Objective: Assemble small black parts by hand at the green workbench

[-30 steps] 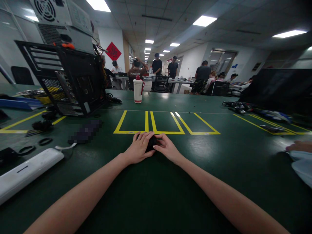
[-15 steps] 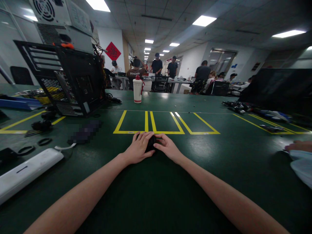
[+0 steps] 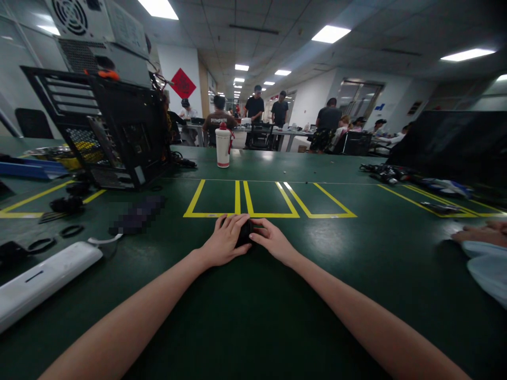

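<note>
Between my two hands, on the green table point(image 3: 277, 316), is a small black rounded object point(image 3: 245, 233); most of it is covered, so its exact kind cannot be made out. My left hand point(image 3: 226, 238) wraps over its left side, fingers across the top and thumb along the near edge. From the right, my right hand point(image 3: 271, 238) grips it with curved fingers and thumb against its side. Just beyond my hands run yellow tape outlines point(image 3: 273, 215) on the tabletop.
At left stand a black computer case point(image 3: 119, 132) with power supplies point(image 3: 103, 26) on top, a white power strip point(image 3: 51, 279) and black cable rings. Farther back is a white-and-red cup point(image 3: 223, 148). Another person's hand point(image 3: 479, 235) rests at the right edge, near cables point(image 3: 390, 174).
My hands and the black object stay almost still. The other person's hand at the right has slid slightly inward, and people in the background have shifted.
</note>
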`<state>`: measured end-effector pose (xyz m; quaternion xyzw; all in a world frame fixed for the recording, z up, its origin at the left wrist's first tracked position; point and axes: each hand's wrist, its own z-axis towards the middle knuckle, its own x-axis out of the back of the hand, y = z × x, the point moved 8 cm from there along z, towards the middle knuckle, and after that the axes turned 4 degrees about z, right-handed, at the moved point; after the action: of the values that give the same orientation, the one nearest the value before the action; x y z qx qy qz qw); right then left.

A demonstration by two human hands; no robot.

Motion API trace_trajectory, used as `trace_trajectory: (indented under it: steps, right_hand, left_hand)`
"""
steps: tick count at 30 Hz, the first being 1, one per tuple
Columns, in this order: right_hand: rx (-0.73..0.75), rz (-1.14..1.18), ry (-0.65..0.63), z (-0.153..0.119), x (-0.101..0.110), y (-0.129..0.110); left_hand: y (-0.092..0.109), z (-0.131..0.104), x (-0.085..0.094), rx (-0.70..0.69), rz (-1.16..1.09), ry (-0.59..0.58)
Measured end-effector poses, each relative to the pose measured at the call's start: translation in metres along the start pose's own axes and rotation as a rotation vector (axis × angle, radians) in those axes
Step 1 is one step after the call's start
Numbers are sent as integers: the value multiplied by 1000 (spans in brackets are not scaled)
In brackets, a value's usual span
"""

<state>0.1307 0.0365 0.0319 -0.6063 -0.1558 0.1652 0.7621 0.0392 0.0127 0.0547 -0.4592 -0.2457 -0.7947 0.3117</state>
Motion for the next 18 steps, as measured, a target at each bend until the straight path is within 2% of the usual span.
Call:
trace_trajectory:
  steps: [11,18]
  right_hand:
    - [44,19,43,0,4,-2]
    - [21,8,-5,0,1,0]
  left_hand:
    - [0,-1,0,1,-6,-14]
    - [1,0,1,-1,-8,-5]
